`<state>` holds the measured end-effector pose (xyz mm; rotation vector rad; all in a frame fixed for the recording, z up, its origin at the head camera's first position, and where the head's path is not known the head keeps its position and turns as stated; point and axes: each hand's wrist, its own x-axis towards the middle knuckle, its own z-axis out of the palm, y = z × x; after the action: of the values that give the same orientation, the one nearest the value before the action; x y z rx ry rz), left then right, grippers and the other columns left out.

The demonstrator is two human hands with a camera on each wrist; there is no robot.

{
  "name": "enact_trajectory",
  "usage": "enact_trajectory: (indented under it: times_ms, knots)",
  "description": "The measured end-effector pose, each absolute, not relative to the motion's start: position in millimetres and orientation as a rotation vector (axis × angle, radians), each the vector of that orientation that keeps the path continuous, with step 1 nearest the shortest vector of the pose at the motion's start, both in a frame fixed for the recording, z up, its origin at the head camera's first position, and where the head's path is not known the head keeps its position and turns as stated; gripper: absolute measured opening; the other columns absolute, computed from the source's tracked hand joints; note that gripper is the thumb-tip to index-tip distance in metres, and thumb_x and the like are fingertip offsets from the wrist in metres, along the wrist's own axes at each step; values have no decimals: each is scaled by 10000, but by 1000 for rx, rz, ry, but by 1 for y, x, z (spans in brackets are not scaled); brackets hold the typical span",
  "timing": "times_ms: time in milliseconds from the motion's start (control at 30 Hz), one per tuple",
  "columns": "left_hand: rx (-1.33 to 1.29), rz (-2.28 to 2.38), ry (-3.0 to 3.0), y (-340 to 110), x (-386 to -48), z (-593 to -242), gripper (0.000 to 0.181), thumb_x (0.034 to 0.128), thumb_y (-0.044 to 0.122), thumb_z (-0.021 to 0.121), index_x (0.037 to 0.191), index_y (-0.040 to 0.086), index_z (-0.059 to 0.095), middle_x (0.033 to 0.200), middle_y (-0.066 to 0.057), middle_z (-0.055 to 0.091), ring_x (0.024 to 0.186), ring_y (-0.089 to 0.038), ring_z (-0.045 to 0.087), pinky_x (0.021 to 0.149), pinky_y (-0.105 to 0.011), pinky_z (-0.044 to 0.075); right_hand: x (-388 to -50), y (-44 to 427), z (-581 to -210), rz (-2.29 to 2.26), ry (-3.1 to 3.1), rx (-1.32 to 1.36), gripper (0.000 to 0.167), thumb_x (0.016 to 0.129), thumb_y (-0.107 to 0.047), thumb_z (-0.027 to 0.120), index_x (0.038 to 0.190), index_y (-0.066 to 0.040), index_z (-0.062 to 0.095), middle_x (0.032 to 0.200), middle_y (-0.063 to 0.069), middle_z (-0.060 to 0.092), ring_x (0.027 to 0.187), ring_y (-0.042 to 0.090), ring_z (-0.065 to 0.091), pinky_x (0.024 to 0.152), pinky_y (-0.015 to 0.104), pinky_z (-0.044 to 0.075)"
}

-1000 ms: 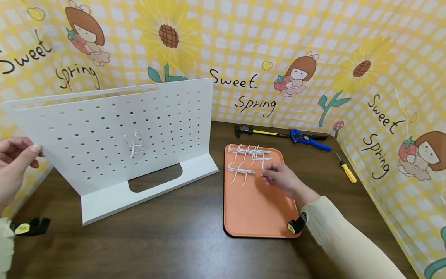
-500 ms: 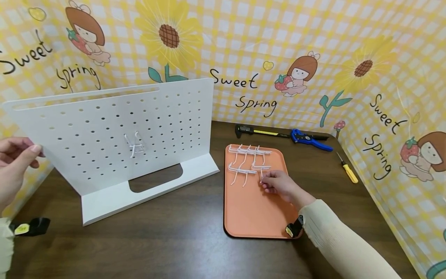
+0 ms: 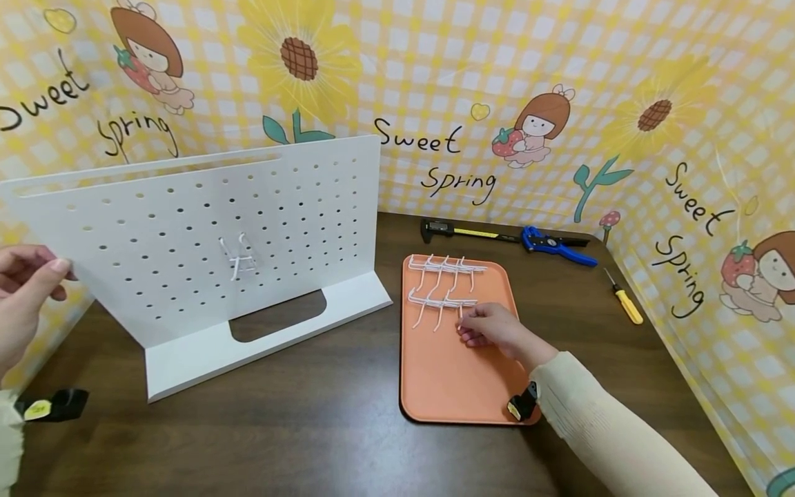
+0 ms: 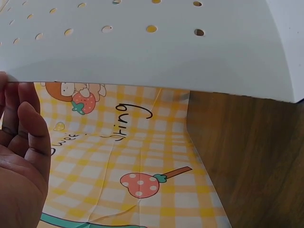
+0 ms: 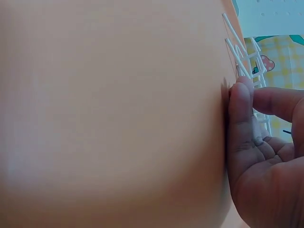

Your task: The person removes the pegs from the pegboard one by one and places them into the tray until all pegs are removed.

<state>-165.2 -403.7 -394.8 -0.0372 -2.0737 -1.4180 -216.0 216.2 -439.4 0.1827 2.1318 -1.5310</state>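
A white pegboard stand stands on the left, with one white wire hook fixed near its middle. My left hand pinches its left edge between thumb and fingers. In the left wrist view, the same hand is at the rim of the board. On an orange tray lie several white wire hooks, in a back group and a front group. My right hand pinches a prong of the rightmost front hook. The right wrist view shows thumb and finger together beside hooks.
Behind the tray lie a digital caliper and a blue-handled plier-like tool. A yellow screwdriver lies to the right on the dark wooden table. Checked cloth hangs around the table's back and sides.
My right hand has brought its hook from beside the back group towards me and then left, against the front group. The left hand keeps its grip on the board; the head view shifts slightly.
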Motion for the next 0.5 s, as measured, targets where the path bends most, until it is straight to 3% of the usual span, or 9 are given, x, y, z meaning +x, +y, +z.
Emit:
enact_trajectory:
  times_ms: [500]
  knots:
    - [-51,-1439,-2085,-400,-161,-389,270,1035,-65,535,1010,185,633,881,120,610,754,-47,514,621,-61,422,-218,213,-438,-1338,2316,97,149,1013,-104,652,1029,42,623,830,57,685,710,120,629,658,252,586]
